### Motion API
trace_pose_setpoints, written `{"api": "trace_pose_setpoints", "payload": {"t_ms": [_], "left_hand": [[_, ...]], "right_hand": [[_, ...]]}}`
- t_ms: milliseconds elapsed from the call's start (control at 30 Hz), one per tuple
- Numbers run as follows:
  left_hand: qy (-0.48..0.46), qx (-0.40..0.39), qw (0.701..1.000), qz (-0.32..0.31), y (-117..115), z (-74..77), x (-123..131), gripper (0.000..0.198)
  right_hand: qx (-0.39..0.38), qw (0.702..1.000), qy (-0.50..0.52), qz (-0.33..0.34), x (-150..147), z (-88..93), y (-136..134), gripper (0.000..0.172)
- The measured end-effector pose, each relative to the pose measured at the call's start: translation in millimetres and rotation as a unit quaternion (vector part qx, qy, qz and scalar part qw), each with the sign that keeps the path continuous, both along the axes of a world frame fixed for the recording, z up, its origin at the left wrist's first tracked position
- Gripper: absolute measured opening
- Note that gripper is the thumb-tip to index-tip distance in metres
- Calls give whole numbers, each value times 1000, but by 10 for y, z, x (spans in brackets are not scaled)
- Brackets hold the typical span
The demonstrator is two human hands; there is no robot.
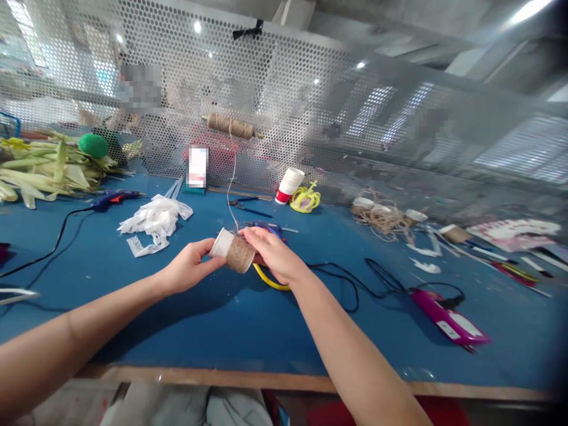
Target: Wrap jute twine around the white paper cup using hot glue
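Observation:
Between my hands, above the blue table, a white paper cup (224,241) lies tilted on its side. Brown twine (240,254) is wound around part of its wall. My left hand (195,263) pinches the cup at its left end, thumb below and fingers above. At the other end, my right hand (273,251) is closed on the twine-wrapped part; some of its fingers are hidden behind the cup. A single strand runs up from the cup to a twine spool (231,126) on a stick at the perforated screen. Just behind my right hand lies a blue glue gun (270,228).
Crumpled white plastic (157,219) and another glue gun (113,200) lie left, near corn husks (48,168). Pliers (251,207), stacked cups (289,184) and a yellow crown (306,199) stand behind. A purple power strip (448,316) with black cords lies right. The perforated screen (284,89) borders the back.

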State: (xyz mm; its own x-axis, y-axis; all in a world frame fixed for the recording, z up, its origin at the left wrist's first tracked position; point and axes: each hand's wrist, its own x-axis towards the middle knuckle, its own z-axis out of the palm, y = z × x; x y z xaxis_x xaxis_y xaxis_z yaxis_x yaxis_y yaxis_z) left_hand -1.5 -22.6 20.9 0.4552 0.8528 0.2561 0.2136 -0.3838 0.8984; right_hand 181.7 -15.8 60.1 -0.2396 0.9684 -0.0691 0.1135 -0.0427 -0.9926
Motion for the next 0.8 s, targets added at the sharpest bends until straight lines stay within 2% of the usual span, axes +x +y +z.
{"api": "trace_pose_setpoints", "payload": {"t_ms": [67,167,300,400,467,600,800], "left_hand": [[-15,-15,1000,10,17,-3,-4,30],[-36,-32,999,-15,17,29,-10,32],[-99,-105,988,-55,-9,104,-8,37],[-162,-184,968,-51,-15,131,1,38],[-178,-207,961,-42,-11,132,6,39],[-170,-195,965,-27,-5,124,11,35],[-90,-130,987,-40,-37,85,31,27]], "right_hand": [[-1,998,-26,49,31,38,-29,36],[37,993,-70,86,81,43,-46,42],[167,974,-135,70,100,-24,-67,47],[273,942,-190,50,65,-103,-114,47],[315,925,-207,54,34,-153,-147,47],[322,921,-212,58,-9,-189,-183,45],[286,943,-171,0,-57,-127,-141,23]]}}
